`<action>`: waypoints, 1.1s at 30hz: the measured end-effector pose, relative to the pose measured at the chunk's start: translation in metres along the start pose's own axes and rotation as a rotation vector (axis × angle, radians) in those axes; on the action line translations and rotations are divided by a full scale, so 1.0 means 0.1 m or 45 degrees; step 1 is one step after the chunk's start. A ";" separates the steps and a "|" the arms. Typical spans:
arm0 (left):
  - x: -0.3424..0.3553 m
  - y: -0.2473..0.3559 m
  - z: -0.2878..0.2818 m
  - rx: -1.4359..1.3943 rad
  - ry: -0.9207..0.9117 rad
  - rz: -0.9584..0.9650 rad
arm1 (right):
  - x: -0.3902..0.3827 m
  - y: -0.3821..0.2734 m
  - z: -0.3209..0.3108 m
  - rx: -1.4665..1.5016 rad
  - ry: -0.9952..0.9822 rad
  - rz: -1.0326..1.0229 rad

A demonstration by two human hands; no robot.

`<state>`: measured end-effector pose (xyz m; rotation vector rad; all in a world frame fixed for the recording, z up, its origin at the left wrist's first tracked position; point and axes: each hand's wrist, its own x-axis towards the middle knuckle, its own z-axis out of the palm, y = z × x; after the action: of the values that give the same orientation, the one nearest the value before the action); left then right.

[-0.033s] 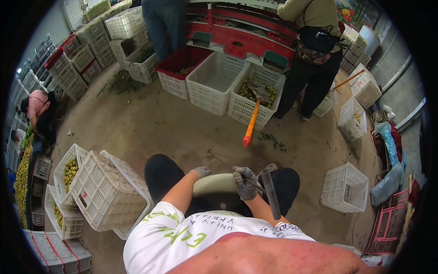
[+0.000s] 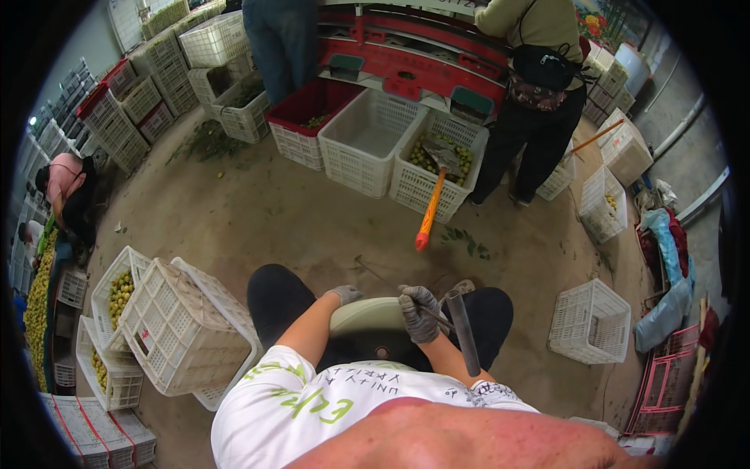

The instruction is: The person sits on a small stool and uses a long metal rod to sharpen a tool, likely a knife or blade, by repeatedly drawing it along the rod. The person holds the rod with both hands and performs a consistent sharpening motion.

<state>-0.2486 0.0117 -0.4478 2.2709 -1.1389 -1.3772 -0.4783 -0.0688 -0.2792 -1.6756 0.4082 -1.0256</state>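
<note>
My right hand, in a grey glove, is closed round a thin metal rod. The rod has a dark grey tube handle set crosswise at its near end, and its far end bends near the floor. My left hand, also gloved, lies by my left knee, beside a pale green curved surface between my thighs. What that surface belongs to is unclear. The left fingers are mostly hidden.
Ahead stand a red-lined crate, a white crate and a crate of green fruit with an orange-handled tool. Two people stand at a red machine. Stacked crates lie left, another crate right.
</note>
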 end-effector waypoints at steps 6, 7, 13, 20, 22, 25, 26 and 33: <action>0.21 -0.20 0.08 0.102 -0.085 0.195 | -0.01 -0.02 -0.02 0.055 -0.022 0.093; 0.25 -0.25 0.10 0.159 -0.108 0.291 | -0.01 -0.02 -0.03 0.057 -0.030 0.104; 0.25 -0.23 0.13 -0.112 -0.068 0.035 | 0.00 -0.04 -0.04 -0.068 -0.059 0.027; 0.09 -0.06 0.04 -0.117 -0.026 0.030 | -0.02 -0.01 -0.04 0.078 -0.058 0.164; 0.10 -0.08 0.05 -0.122 -0.049 0.005 | -0.02 0.00 -0.03 0.052 -0.044 0.056; 0.16 -0.13 0.09 -0.159 -0.045 0.006 | -0.01 -0.01 -0.01 0.051 -0.012 0.046; 0.18 -0.14 0.11 -0.164 -0.029 0.017 | -0.01 -0.01 0.00 0.061 0.000 0.056; 0.20 -0.13 0.11 -0.178 -0.029 0.039 | 0.01 -0.05 0.01 0.072 -0.019 0.081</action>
<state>-0.2464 0.0073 -0.4739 2.1378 -1.0449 -1.4272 -0.4783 -0.0673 -0.2738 -1.6091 0.4163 -0.9684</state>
